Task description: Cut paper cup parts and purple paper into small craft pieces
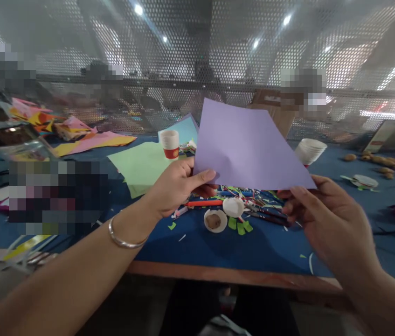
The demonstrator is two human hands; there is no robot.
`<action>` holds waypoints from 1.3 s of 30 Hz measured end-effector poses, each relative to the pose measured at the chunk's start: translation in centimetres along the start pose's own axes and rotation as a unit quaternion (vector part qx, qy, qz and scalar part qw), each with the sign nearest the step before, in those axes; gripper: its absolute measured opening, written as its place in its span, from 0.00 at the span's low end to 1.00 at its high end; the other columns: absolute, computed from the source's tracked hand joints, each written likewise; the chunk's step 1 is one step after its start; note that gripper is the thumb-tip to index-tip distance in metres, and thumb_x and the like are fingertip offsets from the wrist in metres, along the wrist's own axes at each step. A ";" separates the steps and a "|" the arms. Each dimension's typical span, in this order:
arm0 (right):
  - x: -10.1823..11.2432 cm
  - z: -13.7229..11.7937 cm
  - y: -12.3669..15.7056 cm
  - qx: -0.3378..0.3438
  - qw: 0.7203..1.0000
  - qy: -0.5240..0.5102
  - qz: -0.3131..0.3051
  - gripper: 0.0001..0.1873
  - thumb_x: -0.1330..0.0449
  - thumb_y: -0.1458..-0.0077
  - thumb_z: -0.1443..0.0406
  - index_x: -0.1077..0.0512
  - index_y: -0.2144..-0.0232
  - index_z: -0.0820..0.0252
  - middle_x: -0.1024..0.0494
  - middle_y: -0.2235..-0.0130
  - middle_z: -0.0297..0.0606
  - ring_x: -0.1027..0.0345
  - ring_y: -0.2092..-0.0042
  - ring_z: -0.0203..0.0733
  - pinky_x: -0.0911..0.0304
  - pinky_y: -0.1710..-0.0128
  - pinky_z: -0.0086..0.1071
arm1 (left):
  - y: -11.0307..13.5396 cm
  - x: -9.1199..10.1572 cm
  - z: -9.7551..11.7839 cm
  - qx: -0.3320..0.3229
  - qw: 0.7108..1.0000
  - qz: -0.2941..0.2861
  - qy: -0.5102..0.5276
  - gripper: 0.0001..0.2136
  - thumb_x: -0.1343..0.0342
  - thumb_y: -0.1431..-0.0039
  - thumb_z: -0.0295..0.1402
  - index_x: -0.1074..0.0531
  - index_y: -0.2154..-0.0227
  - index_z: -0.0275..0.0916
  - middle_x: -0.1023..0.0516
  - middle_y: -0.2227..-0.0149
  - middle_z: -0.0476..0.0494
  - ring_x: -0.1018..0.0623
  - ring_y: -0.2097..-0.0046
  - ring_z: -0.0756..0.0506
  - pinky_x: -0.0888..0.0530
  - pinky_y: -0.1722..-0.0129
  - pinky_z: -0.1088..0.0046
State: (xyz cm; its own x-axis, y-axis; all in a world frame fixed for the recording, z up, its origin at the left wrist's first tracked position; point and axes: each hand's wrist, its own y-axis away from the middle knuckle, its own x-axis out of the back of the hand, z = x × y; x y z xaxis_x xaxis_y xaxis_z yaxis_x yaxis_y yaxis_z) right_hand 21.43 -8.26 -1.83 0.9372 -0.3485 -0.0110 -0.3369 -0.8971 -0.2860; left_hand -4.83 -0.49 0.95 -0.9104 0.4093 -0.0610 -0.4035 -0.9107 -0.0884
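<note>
A sheet of purple paper point(242, 144) is held up above the table, tilted with its face toward me. My left hand point(183, 184) pinches its lower left edge, thumb in front and fingers behind. At the lower right corner my right hand point(330, 214) grips the sheet between thumb and fingers. Below the paper lie two small white cups or shells, one of them point(215, 220) with something brown inside and the other point(233, 207) pale. Beside them are green paper bits point(241, 227), an orange pen point(204, 203) and dark-handled scissors point(269, 215), partly hidden.
A green paper sheet point(141, 165) lies left, near a stack of paper cups point(169, 143). More stacked cups point(311, 151) stand right, before brown lumps point(389, 162). Pink and yellow papers point(95, 141) spread at back left. A perforated metal screen point(183, 60) rises behind the blue tabletop point(190, 252).
</note>
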 end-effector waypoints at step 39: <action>6.8 3.5 7.9 0.330 0.809 0.434 -0.219 0.11 0.42 0.36 0.67 0.25 0.52 0.55 0.27 0.55 0.39 0.33 0.55 0.41 0.38 0.53 0.37 | 11.2 -2.9 -4.7 -0.196 0.794 -0.114 -0.563 0.14 0.44 0.34 0.34 0.25 0.47 0.42 0.25 0.50 0.40 0.30 0.49 0.41 0.31 0.46 0.59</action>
State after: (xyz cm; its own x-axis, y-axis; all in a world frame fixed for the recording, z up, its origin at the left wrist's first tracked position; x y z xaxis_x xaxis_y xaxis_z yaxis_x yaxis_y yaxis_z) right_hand 25.51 -16.75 -7.49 0.4413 -0.3528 0.8251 0.4005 -0.7454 -0.5329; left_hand -6.29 -11.66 -4.49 -0.4111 0.0503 0.9102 -0.7118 -0.6415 -0.2860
